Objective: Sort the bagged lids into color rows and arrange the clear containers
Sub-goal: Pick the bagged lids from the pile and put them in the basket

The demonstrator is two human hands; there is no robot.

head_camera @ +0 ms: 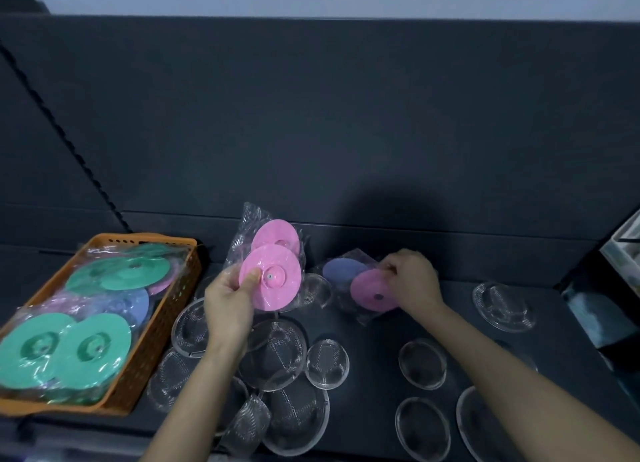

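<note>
Bagged lids (pixel 62 351) mostly in the orange basket (pixel 166 309) at the table's (pixel 374 340) left edge: green on top, purple and pink beneath, all under clear film. Just right of the basket, left hand (pixel 227 306) raised off the table, gripping a pink pair (pixel 273 274) in its bag, thumb pressed on the front lid, fingers curled behind. Below and around that hand, clear containers (pixel 273 351) crowded toward the near edge, several overlapping, one apparently tipped on its side. Further right, toward the far edge, right hand (pixel 412 281) with fingers curled, pinching the right side of a mixed bag (pixel 367 288), one purple lid and one pink, low over the table or resting on it; cannot tell which. More clear containers spread apart toward the right edge.

Step in hand, by judgement: sorting, with two bags out of the basket and no colour row laid yet. Next move likely calls for a bare strip along the far edge, the pink pair set flat there to start a row, and a decision on the mixed bag, fit for no single colour. Containers not yet arranged; probably need shifting out of the lids' path first.

No brand, label or writing readable anywhere; film plain, lids unmarked apart from a dark centre spot.
</note>
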